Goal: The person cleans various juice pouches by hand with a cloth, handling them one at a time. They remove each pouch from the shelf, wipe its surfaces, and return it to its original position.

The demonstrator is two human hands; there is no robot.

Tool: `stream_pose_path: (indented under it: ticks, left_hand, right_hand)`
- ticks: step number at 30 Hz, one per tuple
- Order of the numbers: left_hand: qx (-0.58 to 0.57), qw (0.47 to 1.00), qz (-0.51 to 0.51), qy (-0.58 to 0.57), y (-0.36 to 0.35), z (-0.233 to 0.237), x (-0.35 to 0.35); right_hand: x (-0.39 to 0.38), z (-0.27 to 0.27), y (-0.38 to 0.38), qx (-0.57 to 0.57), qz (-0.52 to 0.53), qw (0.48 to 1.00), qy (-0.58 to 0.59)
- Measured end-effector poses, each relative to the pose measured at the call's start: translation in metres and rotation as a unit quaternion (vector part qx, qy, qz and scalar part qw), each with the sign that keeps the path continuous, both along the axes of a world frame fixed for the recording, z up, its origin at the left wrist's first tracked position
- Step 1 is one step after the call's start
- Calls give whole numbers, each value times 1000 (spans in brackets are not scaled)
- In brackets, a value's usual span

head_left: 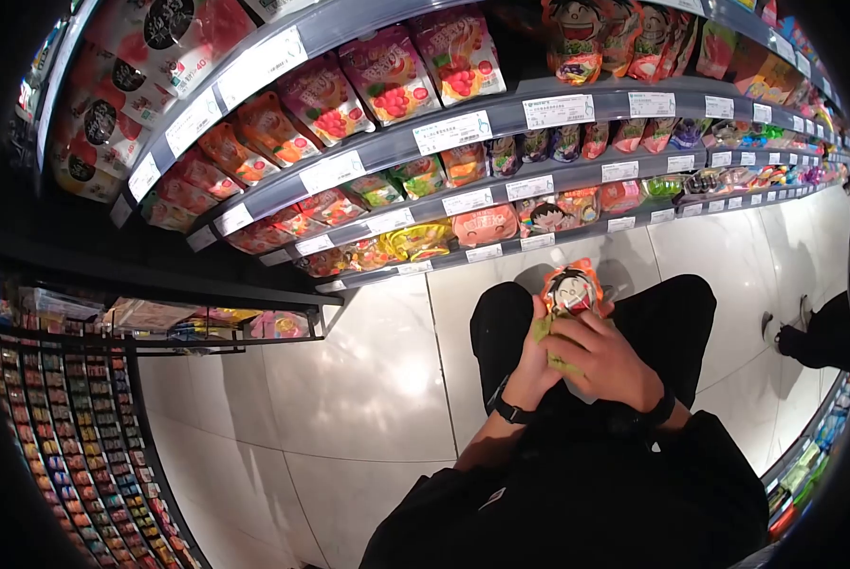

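Note:
Between my knees I hold a spouted-looking snack pouch [571, 288] with an orange edge, a cartoon face with black hair and an open mouth, and a green lower part. My left hand [533, 358] is closed round its left side, the thumb up along the edge. Across the front of the pouch lie the bent fingers of my right hand [596, 358], covering much of its lower half. Similar cartoon-face pouches [577, 43] hang or stand on the upper shelf ahead.
Curved in view, the shelf rack [378, 152] carries several tiers of bagged sweets with price labels. Purple fruit pouches [387, 76] stand upper centre. A lower black rack [226, 327] is at left. Another person's leg and shoe [809, 337] show at right on the tiled floor [368, 379].

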State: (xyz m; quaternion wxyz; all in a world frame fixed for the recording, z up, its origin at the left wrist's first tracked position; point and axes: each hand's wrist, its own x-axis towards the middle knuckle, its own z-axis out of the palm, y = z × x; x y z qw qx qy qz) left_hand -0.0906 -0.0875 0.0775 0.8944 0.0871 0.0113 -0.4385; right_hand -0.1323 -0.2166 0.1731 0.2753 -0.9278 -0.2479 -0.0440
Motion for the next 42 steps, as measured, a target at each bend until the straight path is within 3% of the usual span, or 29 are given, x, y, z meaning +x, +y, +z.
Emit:
stream_pose_path:
  ticks: [2,3,6,8,12,16,18,20,22,25,28,29,30,32,34,35,36,37,38,42]
  left_hand:
    - [16,999,-41,24,5,-8,-2]
    - [86,994,-35,56,3,4,-5]
    - [112,991,-14,66,-8,8,-12]
    - [141,986,8,89,-9,13,-7]
    - [11,997,70,6,-2,-11,8]
    - [38,998,46,31,-7,-7,6]
    - [103,988,39,106,-9,1,0]
    - [102,988,42,108,-9,6,-3]
    - [120,985,73,104,-6,4,4]
    - [68,990,105,65,-1,-2,17]
    - [42,994,80,58,-3,-6,20]
    - [11,997,44,56,-3,-10,18]
    - [9,995,52,88,-8,-11,17]
    - [91,988,35,117,-16,-10,10]
    - [188,980,51,39,-27,-6,3]
    - [251,963,101,-8,-35,-20,-2]
    - [313,936,149,-55,-45,-42,-10]
    - [318,924,204,-55,-51,-46,-13]
    - [320,924,201,-56,-51,-52,-16]
    - [266,955,115,-59,-38,-40,-10]
  right_hand:
    - [3,-5,-4,-2,-10,1000,-6]
    - [14,-8,-9,14,-56,998,-20]
    - [33,-6,-14,2,-160,986,-49]
    - [28,-6,-5,-35,-115,992,-49]
    - [-7,-13,1,-25,-33,999,-34]
    - [0,-2,-16,13,-73,997,-37]
    - [11,-6,-27,12,-97,995,-7]
    - [21,-10,-29,17,-188,982,-29]
    - [15,-10,-25,50,-164,985,-15]
    - [-9,8,-25,80,-37,994,70]
    - [-23,-17,-48,147,-65,986,49]
    - [-26,-22,-53,140,-172,972,81]
    - [-19,-31,-61,153,-238,959,24]
    - [-7,-39,-55,238,-358,901,61]
    - [-14,-60,-43,427,-335,825,160]
    - [-18,-66,-37,437,-345,818,145]
    - [-20,-62,-30,439,-344,817,148]
    - [-20,-53,-24,399,-320,852,110]
    - [-20,-48,-20,356,-297,883,72]
    - [-18,-53,-15,231,-325,917,17]
